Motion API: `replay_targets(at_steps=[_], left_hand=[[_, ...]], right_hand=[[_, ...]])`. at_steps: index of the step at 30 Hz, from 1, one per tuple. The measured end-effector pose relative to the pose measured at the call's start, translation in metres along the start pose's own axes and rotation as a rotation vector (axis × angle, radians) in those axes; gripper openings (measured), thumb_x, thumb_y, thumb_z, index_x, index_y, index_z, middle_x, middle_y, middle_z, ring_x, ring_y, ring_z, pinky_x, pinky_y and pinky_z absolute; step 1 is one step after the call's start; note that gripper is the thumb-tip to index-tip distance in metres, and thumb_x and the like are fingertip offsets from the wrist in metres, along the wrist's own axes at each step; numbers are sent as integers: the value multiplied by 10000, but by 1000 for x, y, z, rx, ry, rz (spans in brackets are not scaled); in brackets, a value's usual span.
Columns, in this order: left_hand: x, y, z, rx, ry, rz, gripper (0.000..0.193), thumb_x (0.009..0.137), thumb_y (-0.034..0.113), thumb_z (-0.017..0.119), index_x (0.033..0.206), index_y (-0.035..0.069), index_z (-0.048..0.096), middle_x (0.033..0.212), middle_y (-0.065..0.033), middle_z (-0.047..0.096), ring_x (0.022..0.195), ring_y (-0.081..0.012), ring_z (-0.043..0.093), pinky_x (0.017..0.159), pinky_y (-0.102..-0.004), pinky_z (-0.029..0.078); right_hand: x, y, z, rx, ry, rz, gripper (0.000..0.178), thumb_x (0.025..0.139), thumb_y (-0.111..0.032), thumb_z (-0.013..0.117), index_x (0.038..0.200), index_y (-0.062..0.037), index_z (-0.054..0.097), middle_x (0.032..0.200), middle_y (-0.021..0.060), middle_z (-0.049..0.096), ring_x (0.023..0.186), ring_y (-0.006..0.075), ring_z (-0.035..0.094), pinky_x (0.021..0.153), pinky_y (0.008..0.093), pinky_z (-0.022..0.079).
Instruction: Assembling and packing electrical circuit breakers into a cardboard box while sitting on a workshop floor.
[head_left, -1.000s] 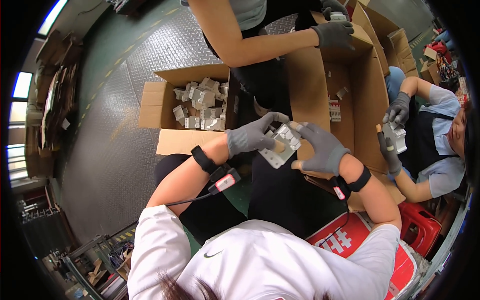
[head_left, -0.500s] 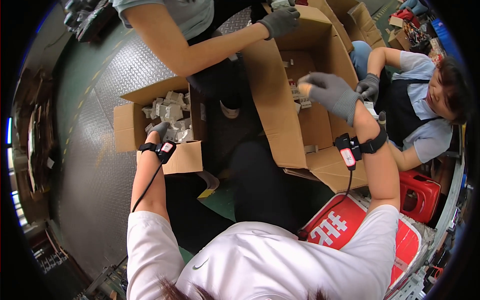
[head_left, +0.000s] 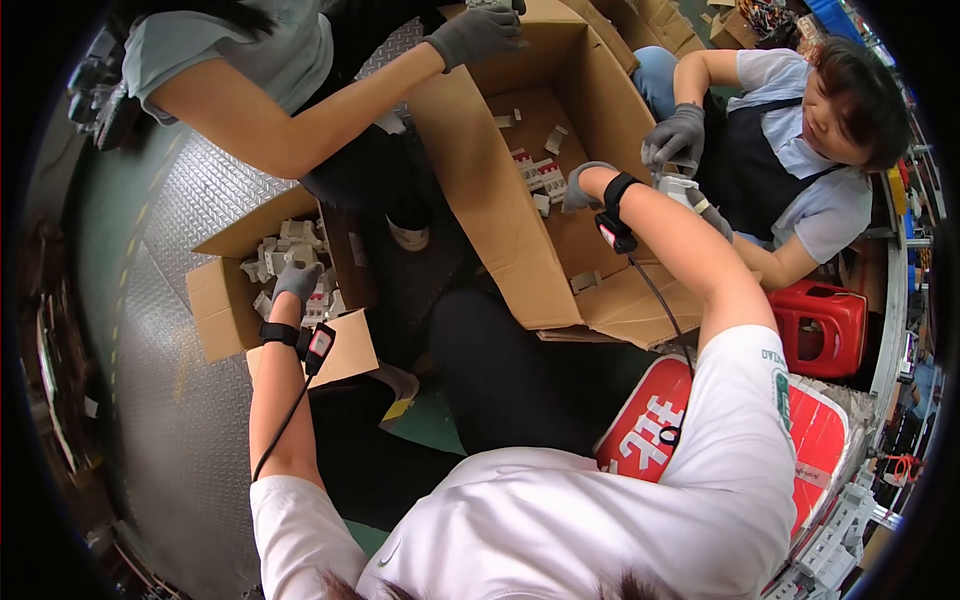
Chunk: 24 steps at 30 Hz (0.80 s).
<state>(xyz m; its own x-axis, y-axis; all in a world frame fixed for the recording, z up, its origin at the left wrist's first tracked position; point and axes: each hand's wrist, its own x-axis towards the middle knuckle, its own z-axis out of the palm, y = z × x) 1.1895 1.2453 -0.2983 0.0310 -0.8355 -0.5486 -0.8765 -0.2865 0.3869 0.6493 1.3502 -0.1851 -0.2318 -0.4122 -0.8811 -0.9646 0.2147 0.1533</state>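
My left hand (head_left: pixel 296 281), in a grey glove, lies over white blocks (head_left: pixel 297 241) that look like circuit breakers, heaped in the small cardboard box (head_left: pixel 221 312). Its fingers look partly spread, with no piece visible in them. A block with red marks (head_left: pixel 318 303) shows just beside it. My right hand (head_left: pixel 582 187), gloved too, reaches down into the large cardboard box (head_left: pixel 492 190). The wrist and back of the hand hide its fingers, so its grip does not show. Close to it lie white and red breakers (head_left: pixel 541 175) on the box floor.
At the far left, a co-worker's gloved hand (head_left: pixel 476 38) holds a pale piece over the large box's edge. Another person's gloved hand (head_left: pixel 676 137) holds white pieces (head_left: pixel 680 188) on the right. A red stool (head_left: pixel 822 325) stands at right; metal plate flooring (head_left: pixel 165 400) extends left.
My right hand has gone from above the large box down into it, its fingers now turned out of sight. My left hand remains in the small box. The whole view has shifted.
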Motion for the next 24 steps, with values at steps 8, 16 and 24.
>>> replay_targets(at_steps=[8,16,24], left_hand=[[-192,131,-39,-194,-116,500,482,923,340,649,1278,20,587,1087,-164,705,999,-286,677,893,-362,509],[-229,152,-37,85,-67,561,447,899,300,669,1285,86,598,1174,-175,672,1071,-369,648,929,-428,509],[-228,145,-38,280,-9,570,463,885,305,688,1285,94,589,1134,-184,666,1064,-379,640,893,-455,512]], right_hand=[[149,-2,73,53,272,28,457,869,-334,672,1260,-96,684,1304,165,657,1231,304,622,973,447,514],[178,-31,90,253,537,-34,304,938,-139,577,1204,-57,698,1211,197,685,1129,329,673,932,457,543],[158,-10,152,-56,179,-174,400,903,-323,641,1226,-97,701,1262,170,676,1137,321,665,917,430,530]])
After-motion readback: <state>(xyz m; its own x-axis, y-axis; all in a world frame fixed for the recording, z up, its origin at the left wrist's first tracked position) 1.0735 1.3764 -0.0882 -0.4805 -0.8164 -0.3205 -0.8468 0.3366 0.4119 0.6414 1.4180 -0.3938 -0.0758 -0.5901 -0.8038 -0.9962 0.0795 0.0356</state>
